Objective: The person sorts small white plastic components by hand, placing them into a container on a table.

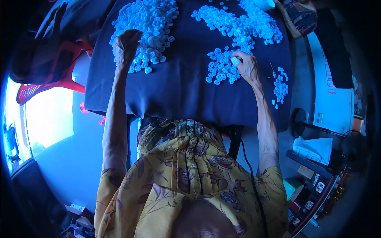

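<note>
My left hand [126,44] is at the near left side of a big heap of small pale oval pieces [152,23], many with holes through them. Its fingers are curled, and whatever may be in them is hidden. My right hand [247,67] is closed on a small white ribbed piece [235,61], pinched between thumb and fingers. Under and beside that hand lies a smaller cluster of the oval pieces [219,67]. The dark tablecloth [174,79] lies beneath everything.
More pieces [254,25] spread at the far right, near a white bowl [265,4] and another person's arm [293,27]. A small group [280,87] lies by the right table edge, with a thin stick [272,67]. A red plastic chair [59,75] stands left.
</note>
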The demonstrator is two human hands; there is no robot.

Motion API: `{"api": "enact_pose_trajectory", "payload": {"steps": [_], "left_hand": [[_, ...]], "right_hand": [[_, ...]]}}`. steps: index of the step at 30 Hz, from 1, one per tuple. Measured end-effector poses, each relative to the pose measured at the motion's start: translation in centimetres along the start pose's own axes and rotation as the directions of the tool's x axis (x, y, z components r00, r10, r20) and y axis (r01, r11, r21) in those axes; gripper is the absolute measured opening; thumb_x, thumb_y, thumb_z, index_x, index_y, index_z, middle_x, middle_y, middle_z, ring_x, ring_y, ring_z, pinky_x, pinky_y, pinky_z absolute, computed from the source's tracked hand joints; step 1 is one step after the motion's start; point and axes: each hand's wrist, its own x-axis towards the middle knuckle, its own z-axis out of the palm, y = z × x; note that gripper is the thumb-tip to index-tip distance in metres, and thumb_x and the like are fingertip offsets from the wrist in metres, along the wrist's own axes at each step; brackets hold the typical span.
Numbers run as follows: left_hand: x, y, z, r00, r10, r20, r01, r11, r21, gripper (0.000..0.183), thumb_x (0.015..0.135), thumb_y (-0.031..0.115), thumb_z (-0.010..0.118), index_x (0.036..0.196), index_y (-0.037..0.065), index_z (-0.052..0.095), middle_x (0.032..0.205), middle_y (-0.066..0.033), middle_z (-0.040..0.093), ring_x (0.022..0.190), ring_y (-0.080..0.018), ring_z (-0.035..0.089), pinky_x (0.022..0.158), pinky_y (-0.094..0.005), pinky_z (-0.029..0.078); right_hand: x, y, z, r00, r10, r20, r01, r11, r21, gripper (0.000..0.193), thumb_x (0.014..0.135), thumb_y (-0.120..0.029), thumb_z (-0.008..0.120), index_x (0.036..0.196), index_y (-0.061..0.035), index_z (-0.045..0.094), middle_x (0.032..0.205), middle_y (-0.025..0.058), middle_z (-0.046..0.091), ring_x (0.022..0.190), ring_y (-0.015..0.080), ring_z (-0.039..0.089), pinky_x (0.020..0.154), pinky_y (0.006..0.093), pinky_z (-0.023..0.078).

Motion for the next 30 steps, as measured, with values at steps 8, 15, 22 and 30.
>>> {"api": "enact_pose_trajectory", "payload": {"steps": [8, 15, 22, 30], "left_hand": [[-1.9, 1.3, -0.8, 0.972, 0.205, -0.112, -0.172, 0.953, 0.25, 0.022, 0.072, 0.022, 0.064, 0.088, 0.006, 0.064, 0.079, -0.0113, 0.065, 0.068, -0.0209, 0.063, 0.06, -0.029, 0.048], [-4.7, 3.7, 2.9, 0.961, 0.193, 0.196, -0.194, 0.981, -0.018, 0.019, 0.08, 0.019, 0.056, 0.092, 0.006, 0.063, 0.074, -0.0079, 0.064, 0.065, -0.0119, 0.06, 0.058, -0.0249, 0.046], [-7.4, 6.2, 5.4, 0.918, 0.134, 0.373, 0.005, 0.937, -0.35, 0.023, 0.08, 0.018, 0.055, 0.093, 0.001, 0.061, 0.075, -0.0055, 0.062, 0.065, -0.01, 0.056, 0.059, -0.024, 0.045], [-8.8, 8.2, 9.3, 0.838, -0.011, 0.545, 0.359, 0.763, -0.537, 0.023, 0.076, 0.018, 0.062, 0.092, 0.001, 0.061, 0.075, -0.0055, 0.061, 0.066, -0.0105, 0.056, 0.062, -0.0239, 0.045]], "right_hand": [[3.9, 1.1, 1.6, 0.988, -0.153, -0.015, 0.151, 0.983, -0.1, 0.021, 0.069, 0.0, 0.047, 0.086, -0.0015, 0.06, 0.084, 0.0179, 0.059, 0.08, 0.0325, 0.058, 0.069, 0.0365, 0.046], [5.2, 3.4, 2.7, 0.964, -0.266, -0.021, 0.249, 0.925, -0.289, 0.016, 0.066, -0.001, 0.051, 0.078, -0.0038, 0.06, 0.073, 0.0177, 0.058, 0.067, 0.0329, 0.057, 0.058, 0.0407, 0.046], [6.0, 2.7, 2.5, 0.977, -0.21, 0.032, 0.212, 0.952, -0.219, 0.008, 0.066, -0.002, 0.052, 0.072, -0.002, 0.057, 0.07, 0.0167, 0.057, 0.065, 0.0317, 0.057, 0.055, 0.0401, 0.044], [2.3, -3.3, -0.4, 0.983, 0.049, 0.18, -0.156, 0.741, 0.653, 0.011, 0.075, -0.009, 0.057, 0.081, -0.0002, 0.057, 0.07, 0.0034, 0.058, 0.062, 0.0082, 0.053, 0.06, 0.0206, 0.042]]}}
